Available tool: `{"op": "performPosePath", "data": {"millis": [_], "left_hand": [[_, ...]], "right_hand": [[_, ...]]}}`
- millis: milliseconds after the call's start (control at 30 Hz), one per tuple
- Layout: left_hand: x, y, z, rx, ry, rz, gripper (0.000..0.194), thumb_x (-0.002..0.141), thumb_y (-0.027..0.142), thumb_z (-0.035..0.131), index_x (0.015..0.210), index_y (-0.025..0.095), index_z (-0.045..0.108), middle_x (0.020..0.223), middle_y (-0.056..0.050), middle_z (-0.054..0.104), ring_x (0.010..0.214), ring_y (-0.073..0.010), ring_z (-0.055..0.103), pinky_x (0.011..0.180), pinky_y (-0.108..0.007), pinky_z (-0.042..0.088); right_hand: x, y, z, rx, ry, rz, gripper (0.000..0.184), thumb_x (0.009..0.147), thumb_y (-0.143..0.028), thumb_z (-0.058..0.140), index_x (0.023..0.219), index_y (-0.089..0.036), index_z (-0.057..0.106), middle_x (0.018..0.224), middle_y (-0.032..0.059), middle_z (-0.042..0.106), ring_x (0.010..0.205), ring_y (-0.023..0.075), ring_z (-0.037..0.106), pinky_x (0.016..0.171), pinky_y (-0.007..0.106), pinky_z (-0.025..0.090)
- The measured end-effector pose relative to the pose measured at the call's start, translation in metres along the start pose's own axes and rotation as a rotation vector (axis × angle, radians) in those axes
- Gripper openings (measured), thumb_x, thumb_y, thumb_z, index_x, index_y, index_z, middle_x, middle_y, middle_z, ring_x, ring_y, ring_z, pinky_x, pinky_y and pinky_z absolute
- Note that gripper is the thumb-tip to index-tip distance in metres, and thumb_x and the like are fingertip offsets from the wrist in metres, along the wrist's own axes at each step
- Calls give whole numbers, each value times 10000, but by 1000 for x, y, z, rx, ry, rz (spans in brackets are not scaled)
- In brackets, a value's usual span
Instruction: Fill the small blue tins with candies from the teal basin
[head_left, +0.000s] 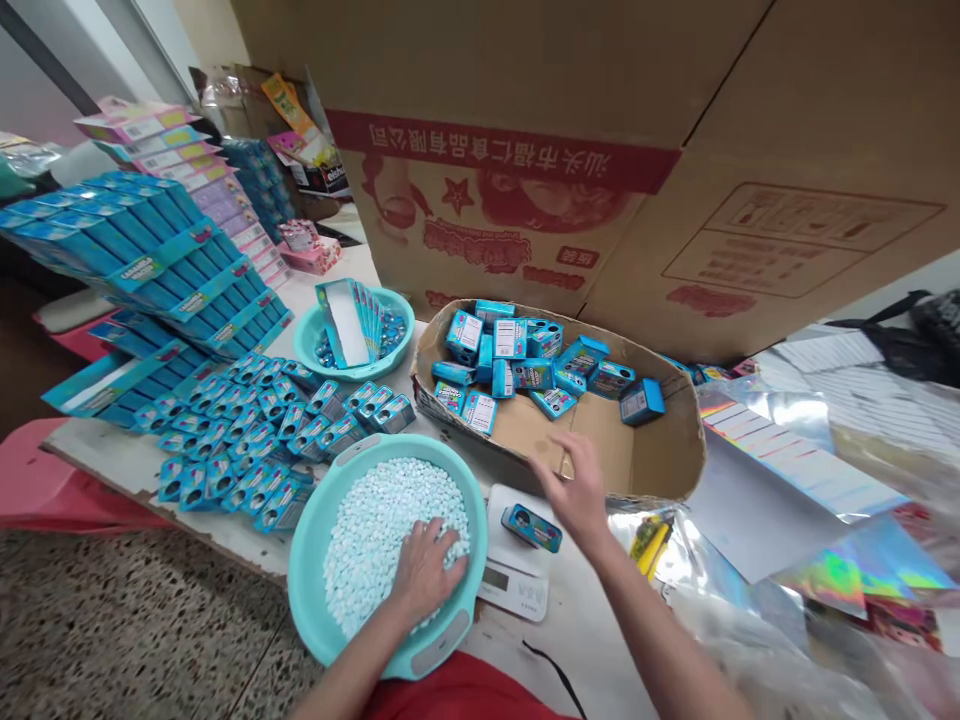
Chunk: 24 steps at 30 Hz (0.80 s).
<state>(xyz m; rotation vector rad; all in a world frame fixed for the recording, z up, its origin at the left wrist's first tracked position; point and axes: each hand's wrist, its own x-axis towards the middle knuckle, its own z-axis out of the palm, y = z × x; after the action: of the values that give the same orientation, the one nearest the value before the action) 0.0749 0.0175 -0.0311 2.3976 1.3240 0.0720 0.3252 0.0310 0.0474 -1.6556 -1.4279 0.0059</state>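
My left hand (427, 568) rests in a turquoise basin (315, 600) of small pale candies (375, 510), its fingers apart and lying on them. Over the near edge of a shallow cardboard tray (615, 470), my right hand (576, 490) hovers open with nothing in it. Several small blue candy boxes (534, 375) lie jumbled in the tray, mostly toward its left end. Below my right hand, one blue box (534, 527) lies on a white digital scale (517, 590). The digits on its display are too small to read.
Rows of small blue boxes (247, 440) with round holes stand left of the basin. Behind them are stacked display cartons (180, 270) and a second turquoise bowl (401, 345). Large cardboard boxes (510, 80) wall the back. Holographic sheets (795, 480) and plastic lie at right.
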Motion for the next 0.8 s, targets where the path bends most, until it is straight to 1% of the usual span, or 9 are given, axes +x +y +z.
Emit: {"op": "performPosePath", "data": {"millis": [67, 133, 167, 300, 433, 533, 633, 700, 800], "left_hand": [[-10, -8, 1, 62, 36, 80, 189, 845, 312, 494, 914, 242, 656, 1019, -58, 604, 901, -230, 534, 802, -366, 418], [-18, -17, 5, 123, 86, 114, 161, 839, 279, 497, 842, 236, 652, 918, -54, 611, 818, -214, 555, 740, -335, 431], [-21, -21, 7, 148, 113, 109, 159, 837, 266, 495, 815, 237, 649, 877, -51, 611, 781, -207, 562, 703, -318, 433], [-24, -28, 15, 118, 184, -1, 162, 814, 231, 499, 762, 242, 651, 806, -43, 617, 694, -186, 580, 612, -278, 422], [-12, -31, 11, -236, 226, -214, 154, 769, 255, 518, 684, 221, 643, 741, -34, 626, 682, -176, 589, 620, -265, 431], [-1, -36, 1, -705, 226, -506, 187, 710, 359, 570, 622, 198, 608, 620, -9, 587, 604, -159, 554, 550, -247, 425], [3, -40, -17, -1191, 206, -769, 250, 648, 426, 627, 663, 180, 593, 569, 13, 538, 469, -113, 457, 378, -199, 303], [1, -43, -31, -1462, 214, -778, 248, 617, 392, 670, 696, 174, 581, 595, 15, 549, 449, -90, 442, 343, -175, 251], [-2, -45, -48, -1758, 179, -749, 263, 632, 378, 669, 771, 172, 583, 665, -11, 606, 458, -94, 493, 347, -170, 292]], "right_hand": [[56, 21, 19, -78, -56, 85, 304, 824, -336, 613, 1082, -182, 561, 1079, 109, 584, 1067, 249, 521, 930, 405, 425], [109, 46, 41, -259, -168, 268, 400, 812, -269, 607, 1193, -181, 519, 1228, 123, 519, 1182, 244, 451, 988, 386, 384], [132, 58, 52, -286, -180, 300, 460, 798, -226, 608, 1242, -184, 495, 1313, 134, 458, 1229, 259, 410, 1005, 398, 363], [190, 88, 82, -336, -234, 417, 517, 771, -305, 657, 1254, -203, 505, 1457, 186, 252, 1242, 399, 374, 949, 525, 367], [194, 100, 90, -355, -287, 506, 512, 795, -383, 642, 1235, -168, 493, 1457, 247, 189, 1093, 404, 509, 865, 543, 398], [178, 109, 81, -367, -295, 545, 377, 862, -308, 547, 1200, -151, 492, 1379, 232, 322, 1053, 337, 540, 876, 507, 393], [160, 115, 60, -324, -214, 550, 379, 865, -291, 529, 1201, -126, 466, 1230, 198, 479, 1070, 299, 523, 898, 479, 386], [150, 111, 38, -237, -108, 510, 490, 790, -325, 634, 1198, -115, 461, 1163, 177, 534, 1051, 278, 525, 900, 453, 395], [133, 85, -1, 0, 62, 399, 532, 658, -384, 751, 1069, -113, 550, 1049, 151, 606, 952, 236, 557, 868, 405, 427]]}}
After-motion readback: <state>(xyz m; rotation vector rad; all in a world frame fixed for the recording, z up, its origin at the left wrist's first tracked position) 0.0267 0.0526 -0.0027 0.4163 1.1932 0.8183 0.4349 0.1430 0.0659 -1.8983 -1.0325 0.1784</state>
